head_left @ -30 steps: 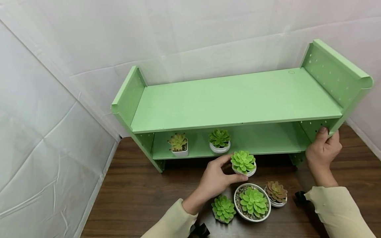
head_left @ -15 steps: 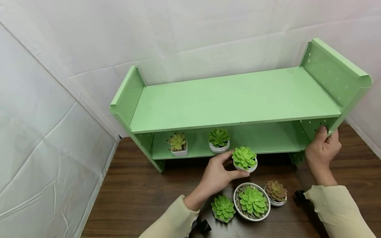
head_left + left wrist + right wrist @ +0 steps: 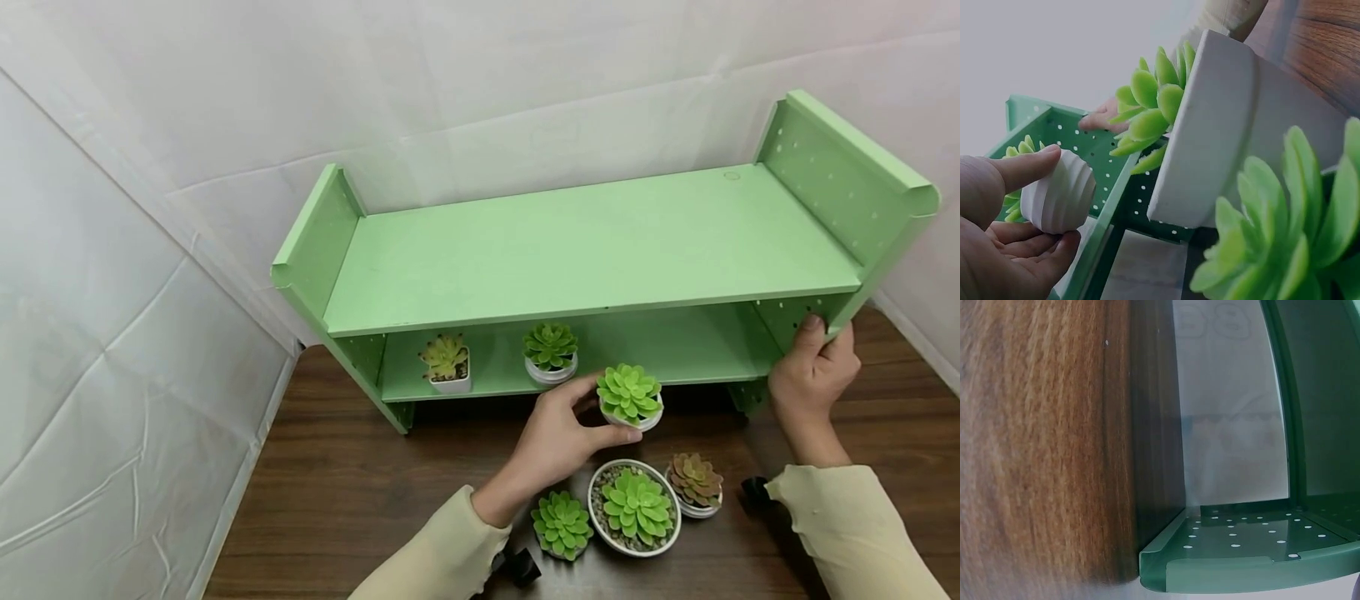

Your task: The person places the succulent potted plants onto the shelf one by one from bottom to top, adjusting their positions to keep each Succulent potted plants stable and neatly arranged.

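Potted succulent: left fingers holding it. Green shelf: standing just beyond them, right fingers gripping its side.

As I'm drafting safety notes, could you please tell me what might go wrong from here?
The left hand pinches a ribbed white pot between thumb and fingers, so it could slip.
That hand might knock the nearest potted succulent on the lower shelf.
The right hand grips the green rack at one end; a tug might shift it.
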